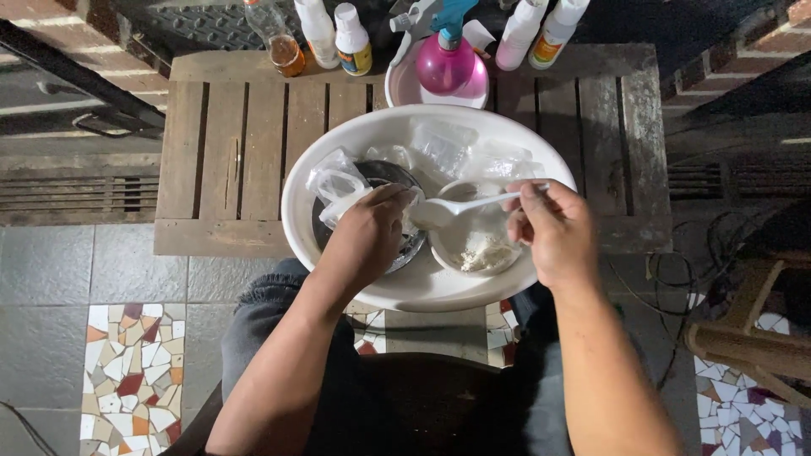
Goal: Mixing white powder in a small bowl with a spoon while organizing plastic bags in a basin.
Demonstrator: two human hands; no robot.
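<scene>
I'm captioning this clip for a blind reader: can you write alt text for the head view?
A person's right hand holds a white plastic spoon over a small white bowl of pale powder, while the left hand grips a clear plastic bag. Both sit inside a large white basin on a wooden slatted table, with bottles behind.

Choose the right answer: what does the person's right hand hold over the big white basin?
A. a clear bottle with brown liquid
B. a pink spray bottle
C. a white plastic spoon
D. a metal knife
C: the right hand grips the handle of a white plastic spoon, whose bowl sits above the small white bowl of pale powder inside the basin.
</scene>
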